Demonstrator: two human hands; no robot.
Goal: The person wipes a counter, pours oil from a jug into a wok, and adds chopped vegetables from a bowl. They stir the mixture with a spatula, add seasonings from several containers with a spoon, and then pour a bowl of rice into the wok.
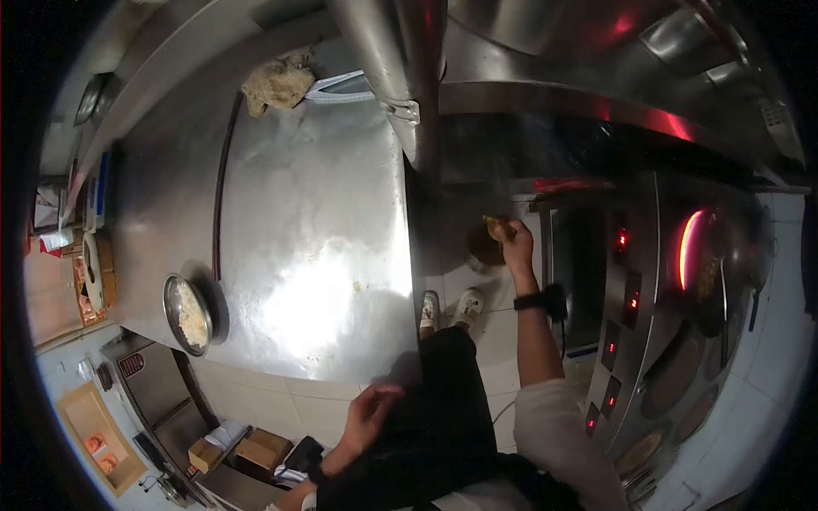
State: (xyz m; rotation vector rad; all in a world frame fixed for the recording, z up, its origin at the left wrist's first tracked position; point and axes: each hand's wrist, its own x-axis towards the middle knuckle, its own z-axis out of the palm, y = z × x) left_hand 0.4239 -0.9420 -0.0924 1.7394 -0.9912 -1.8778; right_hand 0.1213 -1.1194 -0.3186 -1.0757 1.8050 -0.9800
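Observation:
My right hand (519, 249) is stretched forward over the floor, its fingers closed on a small yellowish-brown thing (494, 227) whose kind I cannot make out. Just beyond and below that hand is a round reddish-brown container (485, 247), partly hidden by the fingers. My left hand (370, 416) hangs near the front corner of the steel table (298, 196). Its fingers are loosely bent, apart from the thumb, with nothing seen between them; the fingertips are a little blurred.
On the table's left lies a metal bowl of pale shredded food (189, 315); a crumpled brown cloth (279, 83) sits at the back. To the right runs a cooker with red digital displays (633, 300) and a glowing wok (707, 264). Cardboard boxes (262, 450) stand lower left.

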